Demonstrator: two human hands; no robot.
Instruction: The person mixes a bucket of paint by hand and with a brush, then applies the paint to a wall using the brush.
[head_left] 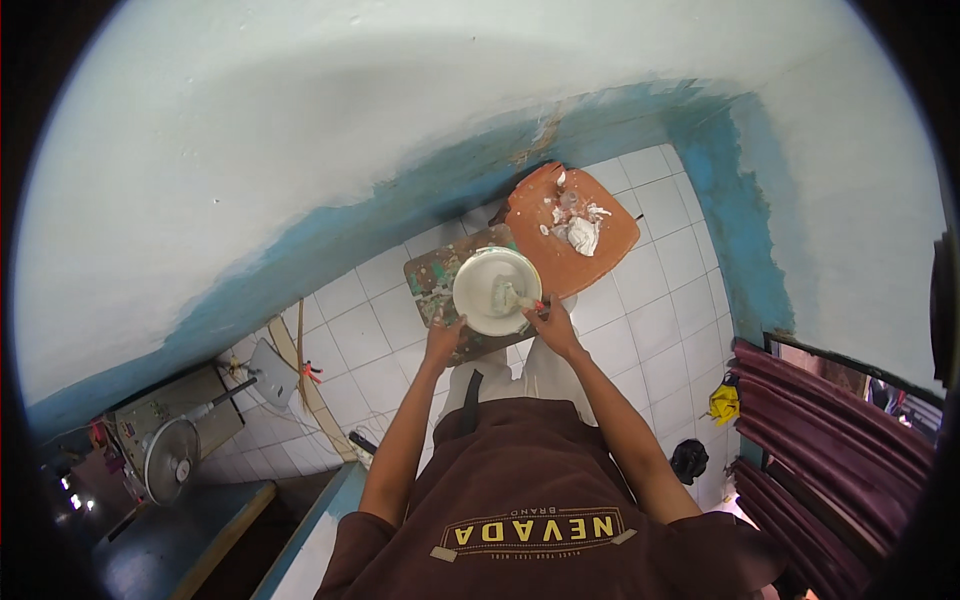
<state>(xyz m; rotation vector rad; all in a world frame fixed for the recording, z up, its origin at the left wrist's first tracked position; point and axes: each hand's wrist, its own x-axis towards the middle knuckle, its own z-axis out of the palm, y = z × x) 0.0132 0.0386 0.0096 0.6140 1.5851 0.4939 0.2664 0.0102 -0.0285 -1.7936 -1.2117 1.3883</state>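
Note:
A round white bucket [478, 322] with pale paint inside stands on a paint-spattered board-like stool top [425, 278]. Across the bucket's mouth, at its right side, lies a paintbrush [508, 296] with pale, paint-coated bristles and a bit of red on its handle. My right hand [550, 326] is closed round that handle at the bucket's right rim. Beside the lower left of the bucket is my left hand [443, 338], its thumb and fingers spread apart, close to or touching the outer wall. Whether it bears on the bucket is hard to tell.
An orange plastic stool [575, 262] holding white scraps stands beyond the bucket, near the part-painted blue and white wall [330, 225]. Left are a fan [172, 462] and a wooden strip [308, 385] on white floor tiles. Maroon curtains [830, 420] hang at right, near a black bag [689, 461].

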